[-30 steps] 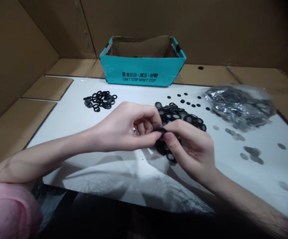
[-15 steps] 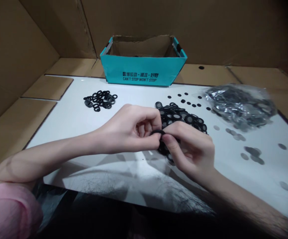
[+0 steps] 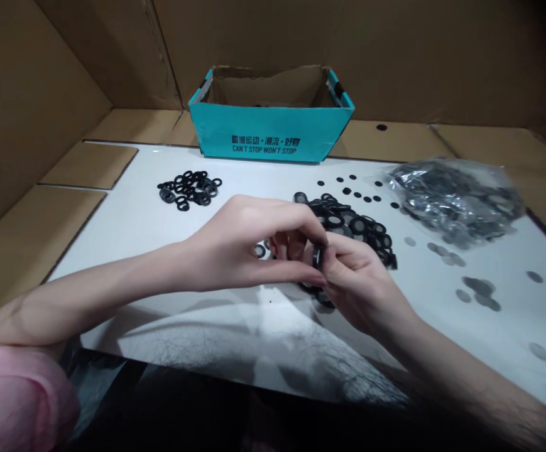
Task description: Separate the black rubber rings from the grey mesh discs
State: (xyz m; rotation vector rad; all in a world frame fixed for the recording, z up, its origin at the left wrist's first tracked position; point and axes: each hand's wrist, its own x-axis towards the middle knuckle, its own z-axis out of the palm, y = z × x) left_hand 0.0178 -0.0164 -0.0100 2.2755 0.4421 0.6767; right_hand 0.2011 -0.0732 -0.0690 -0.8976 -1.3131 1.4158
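Between my two hands a small black ring [image 3: 317, 256] is held on edge. My left hand [image 3: 258, 242] closes thumb and forefinger around it from the left. From the right, the fingertips of my right hand [image 3: 360, 270] pinch the same ring. Behind and beneath the hands lies a heap of black rings with grey discs in them [image 3: 348, 220], partly hidden by my fingers. Part of another ring [image 3: 260, 251] shows on the table under my left palm.
A smaller pile of black rings [image 3: 190, 188] lies at the left. At the back stands a turquoise box [image 3: 273, 129]. On the right are a clear plastic bag of discs [image 3: 456, 201], scattered grey discs [image 3: 480, 287] and small black discs [image 3: 367, 199]. Cardboard walls surround the white table [image 3: 159, 326].
The ring has turned from lying nearly flat to standing on edge and moved slightly right. My left fingers have reached further right, and my right hand has rotated around the ring.
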